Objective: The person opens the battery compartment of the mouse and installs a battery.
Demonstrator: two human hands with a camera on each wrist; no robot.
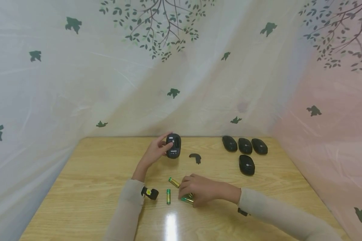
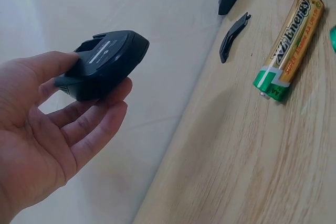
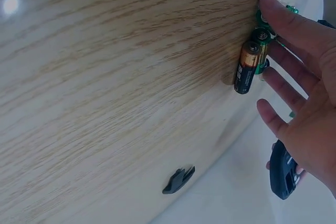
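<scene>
L hand pinches blk mouse btwn thumb & fingers, underside showing, held up nr table's far edge. Then 2 loose AA batts, blk cover pc, & R hand over batt cluster, can't tell if gripping; far R, 4 other mice.
</scene>
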